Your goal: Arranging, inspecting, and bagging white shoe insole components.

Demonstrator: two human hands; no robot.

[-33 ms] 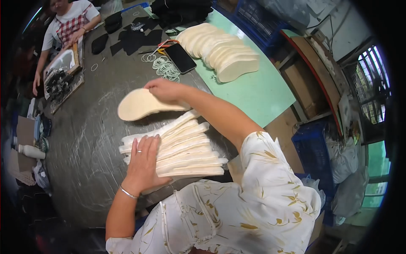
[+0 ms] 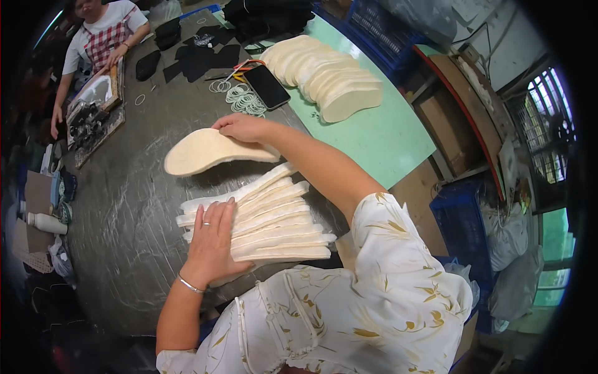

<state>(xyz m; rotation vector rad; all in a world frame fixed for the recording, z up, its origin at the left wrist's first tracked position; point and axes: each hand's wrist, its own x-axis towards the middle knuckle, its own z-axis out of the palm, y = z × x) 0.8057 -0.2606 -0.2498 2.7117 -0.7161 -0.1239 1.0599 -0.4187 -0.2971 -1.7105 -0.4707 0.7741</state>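
My right hand (image 2: pixel 245 129) pinches the far edge of a single cream-coloured insole (image 2: pixel 202 153), fingers on top near its middle. That insole is tilted, with its broad face toward me and its wider end to the left. My left hand (image 2: pixel 213 240) lies flat, fingers stretched out, on the left part of a row of similar insoles (image 2: pixel 280 224). These stand on edge, packed side by side and fanned a little at the right end. The held insole is just beyond the row; my right wrist hides part of its right end.
Another fanned stack of cream insoles (image 2: pixel 327 75) lies on a green board (image 2: pixel 374 140) at the far right. A phone (image 2: pixel 266 86), pale rings (image 2: pixel 244 101), orange-handled pliers (image 2: pixel 244 67) and black pieces (image 2: pixel 202 59) are on the dark table (image 2: pixel 118 218). A co-worker (image 2: pixel 103 37) works far left.
The insole in my right hand has shifted slightly left and tipped up a little more. My left hand and the row have hardly moved.
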